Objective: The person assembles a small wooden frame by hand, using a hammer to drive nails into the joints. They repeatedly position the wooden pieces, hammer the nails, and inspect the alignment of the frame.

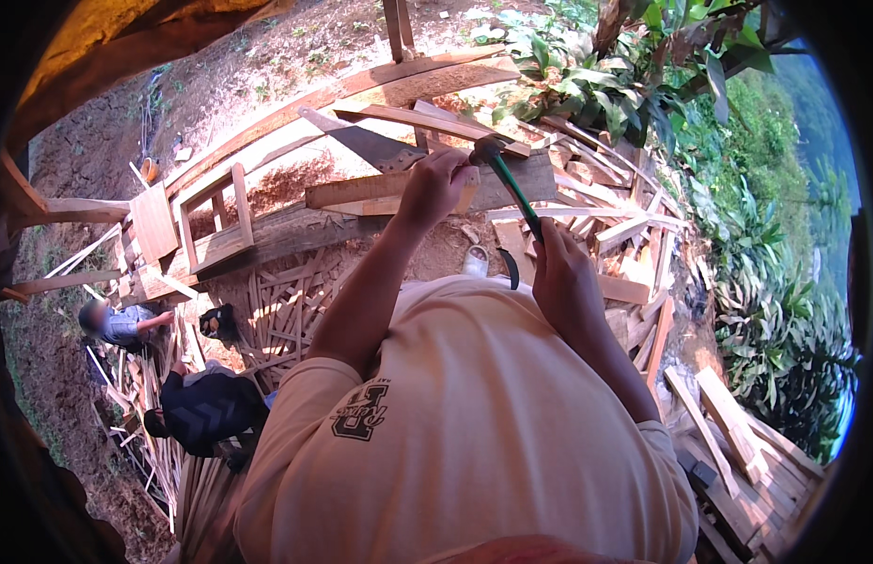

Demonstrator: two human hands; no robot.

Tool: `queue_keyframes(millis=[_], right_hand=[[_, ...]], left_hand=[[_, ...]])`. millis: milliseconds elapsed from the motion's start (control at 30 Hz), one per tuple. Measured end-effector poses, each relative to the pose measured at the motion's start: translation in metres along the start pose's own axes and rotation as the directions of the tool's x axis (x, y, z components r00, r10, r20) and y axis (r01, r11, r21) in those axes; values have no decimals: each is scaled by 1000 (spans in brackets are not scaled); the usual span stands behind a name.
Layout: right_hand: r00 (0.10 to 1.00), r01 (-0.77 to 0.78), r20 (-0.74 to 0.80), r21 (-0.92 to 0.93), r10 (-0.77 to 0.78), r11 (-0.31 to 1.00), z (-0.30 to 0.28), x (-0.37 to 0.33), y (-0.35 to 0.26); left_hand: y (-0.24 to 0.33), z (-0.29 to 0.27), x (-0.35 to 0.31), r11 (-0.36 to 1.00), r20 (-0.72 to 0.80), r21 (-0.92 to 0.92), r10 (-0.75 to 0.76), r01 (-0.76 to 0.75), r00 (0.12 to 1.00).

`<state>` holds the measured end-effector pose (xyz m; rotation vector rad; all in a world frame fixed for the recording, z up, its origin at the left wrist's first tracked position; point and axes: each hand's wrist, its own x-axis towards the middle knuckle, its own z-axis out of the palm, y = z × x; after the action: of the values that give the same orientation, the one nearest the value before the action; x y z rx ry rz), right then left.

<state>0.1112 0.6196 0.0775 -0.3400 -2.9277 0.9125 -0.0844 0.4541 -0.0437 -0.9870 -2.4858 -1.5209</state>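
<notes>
My right hand (566, 273) is wrapped round the green handle of a hammer (514, 191), whose dark head is raised beside my left fingers. Over the workbench, my left hand (434, 186) is closed, fingertips pinched together close to the hammer head. Whatever those fingertips hold is too small to make out. Under and beside the left hand lies a short wooden block (347, 192) on a thick bench beam (521, 187). Just beyond, a handsaw (372, 148) rests with its broad blade pointing left. A narrow wooden board (408, 117) lies past the saw.
A small wooden frame (243, 211) and a flat panel (154, 224) stand at the bench's left end. Wood offcuts (291, 305) cover the ground. Two people (211, 409) are low at the left. Stacked planks (732, 428) lie at lower right, leafy plants (770, 310) beyond.
</notes>
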Motion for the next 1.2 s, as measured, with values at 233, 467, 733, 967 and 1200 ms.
queue_keyframes(millis=[233,467,733,967,1200], right_hand=[[956,150,-264,72,-126,986,2,-7,-4],[981,63,-186,66,-50,996,-3,-4,-9],[1000,2,1,3,-2,1000,2,0,0],[996,23,-85,-25,-25,999,20,-5,3],[933,144,-342,68,-113,987,-3,-2,-11]], left_hand=[[-1,1,-1,1000,-17,-23,4,-4,1000],[-6,2,-3,1000,-19,-4,29,-29,999],[-5,0,-1,999,31,13,-32,32,999],[-8,5,-1,1000,-14,-16,20,-20,1000],[-9,5,-4,998,-42,-33,56,-58,998]])
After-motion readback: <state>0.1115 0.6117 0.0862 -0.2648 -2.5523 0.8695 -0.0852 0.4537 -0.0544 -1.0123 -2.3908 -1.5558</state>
